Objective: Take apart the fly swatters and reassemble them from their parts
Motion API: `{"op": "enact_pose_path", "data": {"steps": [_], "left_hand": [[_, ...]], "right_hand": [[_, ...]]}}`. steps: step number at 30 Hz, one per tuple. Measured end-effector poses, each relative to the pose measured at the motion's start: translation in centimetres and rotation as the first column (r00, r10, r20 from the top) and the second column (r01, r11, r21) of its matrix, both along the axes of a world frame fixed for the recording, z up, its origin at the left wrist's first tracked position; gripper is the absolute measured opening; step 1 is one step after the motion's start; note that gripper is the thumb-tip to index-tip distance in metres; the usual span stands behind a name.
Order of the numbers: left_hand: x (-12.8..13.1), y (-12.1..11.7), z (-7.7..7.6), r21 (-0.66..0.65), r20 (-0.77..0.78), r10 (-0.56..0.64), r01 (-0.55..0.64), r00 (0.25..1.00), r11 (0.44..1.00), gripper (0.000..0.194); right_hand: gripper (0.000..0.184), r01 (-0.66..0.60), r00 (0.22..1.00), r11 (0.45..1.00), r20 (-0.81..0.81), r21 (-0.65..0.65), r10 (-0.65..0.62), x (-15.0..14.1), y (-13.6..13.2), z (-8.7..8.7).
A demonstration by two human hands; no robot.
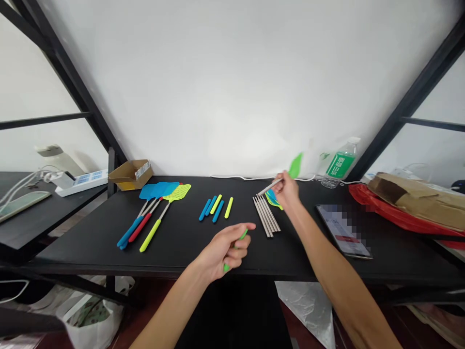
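My left hand is closed around a green fly swatter handle, its index finger stretched out, just above the table's front edge. Between the fingers of my right hand is a metal rod pointing left; a green fly swatter head sticks up on the other side. My fingers hide whether the two are joined. Beneath lies a row of metal rods, with blue and yellow swatter heads partly hidden behind. Loose blue and yellow handles lie mid-table.
Whole fly swatters in blue, red and yellow lie at the left, near an open cardboard box. On the right are a phone, a water bottle and a red bag with brown packaging. A white cable runs along the wall.
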State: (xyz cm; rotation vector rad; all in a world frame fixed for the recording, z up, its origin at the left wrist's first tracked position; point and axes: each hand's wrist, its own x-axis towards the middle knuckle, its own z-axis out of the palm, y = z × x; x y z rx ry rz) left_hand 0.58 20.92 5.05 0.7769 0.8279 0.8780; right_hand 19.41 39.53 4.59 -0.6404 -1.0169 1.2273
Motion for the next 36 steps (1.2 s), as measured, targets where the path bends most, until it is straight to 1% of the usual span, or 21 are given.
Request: {"op": "enact_pose_path", "data": {"steps": [1,2,3,4,5,6,7,9,11,14,17,19,21,23,25,27,30,31,33,34,36], "left_hand": [[-1.2,-0.5,-0.2,0.049,-0.125,0.032,-0.026,0.992,0.998,0.041],[-2.5,-0.5,-0.3,0.141,-0.276,0.135,-0.099,0.952,0.985,0.044],[-4.0,-0.1,-0.5,0.273,-0.427,0.290,-0.184,0.856,0.944,0.048],[-5.6,0.7,-0.5,0.417,-0.555,0.441,-0.223,0.705,0.881,0.052],[-7.1,1.7,-0.7,0.524,-0.647,0.544,-0.206,0.534,0.826,0.056],[-8.4,2.9,-0.8,0.585,-0.701,0.602,-0.173,0.383,0.792,0.060],[-9.6,4.0,-1.0,0.597,-0.740,0.607,-0.132,0.289,0.791,0.063],[-11.1,5.7,-1.5,0.610,-0.766,0.603,-0.044,0.221,0.791,0.065],[-11.4,6.1,-2.0,0.592,-0.788,0.568,0.042,0.237,0.805,0.065],[-10.0,5.5,-2.0,0.600,-0.789,0.566,0.099,0.239,0.794,0.059],[-7.0,5.2,-0.9,0.705,-0.703,0.670,0.109,0.238,0.701,0.051],[-4.5,5.6,-0.2,0.746,-0.654,0.678,0.141,0.335,0.650,0.046],[-1.9,6.3,0.2,0.710,-0.680,0.572,0.219,0.459,0.669,0.043],[0.4,6.9,0.1,0.685,-0.714,0.540,0.282,0.447,0.672,0.037],[2.0,7.3,-0.1,0.685,-0.724,0.575,0.305,0.381,0.661,0.034],[2.9,7.3,-0.5,0.692,-0.722,0.609,0.309,0.329,0.653,0.032],[3.5,7.4,-0.8,0.690,-0.723,0.606,0.296,0.332,0.661,0.029],[3.6,7.5,-1.0,0.695,-0.714,0.595,0.279,0.367,0.662,0.029],[4.0,7.6,-1.3,0.707,-0.671,0.544,0.216,0.504,0.673,0.033],[4.2,7.5,-1.6,0.700,-0.633,0.494,0.169,0.596,0.694,0.035],[4.3,7.1,-2.3,0.621,-0.527,0.347,0.073,0.775,0.780,0.038]], "right_hand": [[0.050,0.034,0.999,0.999,0.001,0.017,-0.034,0.9,0.4,0.2],[0.048,0.043,0.999,0.999,0.026,0.028,-0.044,1.6,0.7,0.2],[0.049,0.035,0.998,0.999,0.056,0.025,-0.036,2.0,0.9,0.1],[0.050,0.021,0.996,1.000,0.083,0.023,-0.023,2.0,0.9,-0.1],[0.050,0.003,0.994,1.000,0.108,0.023,-0.005,1.6,0.7,-0.4],[0.050,-0.018,0.992,1.000,0.128,0.022,0.015,1.1,0.5,-0.7],[0.050,-0.042,0.989,0.999,0.145,0.022,0.038,0.5,0.3,-1.0],[0.049,-0.083,0.983,0.996,0.168,0.016,0.079,-0.5,-0.2,-1.4],[0.049,-0.111,0.979,0.994,0.172,0.006,0.108,-1.0,-0.6,-1.6],[0.045,-0.152,0.976,0.988,0.159,-0.002,0.151,-0.8,-1.0,-1.5],[0.038,-0.189,0.968,0.982,0.168,-0.003,0.187,-0.9,-1.6,-1.2],[0.037,-0.225,0.957,0.974,0.186,-0.005,0.222,-1.3,-2.0,-1.1],[0.040,-0.284,0.936,0.959,0.211,-0.019,0.282,-1.7,-2.2,-1.3],[0.045,-0.296,0.926,0.954,0.234,-0.043,0.297,-1.8,-2.1,-1.5],[0.052,-0.182,0.953,0.980,0.230,-0.080,0.196,-1.6,-1.6,-1.8],[0.057,0.011,0.981,0.991,0.193,-0.130,0.015,-1.3,-1.0,-2.1],[0.061,0.179,0.977,0.967,0.148,-0.182,-0.153,-1.2,-0.4,-2.2],[0.061,0.192,0.976,0.965,0.142,-0.179,-0.168,-1.2,-0.3,-2.2],[0.060,0.186,0.977,0.970,0.131,-0.154,-0.166,-1.0,0.0,-1.9],[0.059,0.181,0.980,0.973,0.111,-0.144,-0.166,-0.7,0.2,-1.6],[0.057,0.184,0.983,0.971,0.030,-0.154,-0.182,0.5,0.8,-1.1]]}}
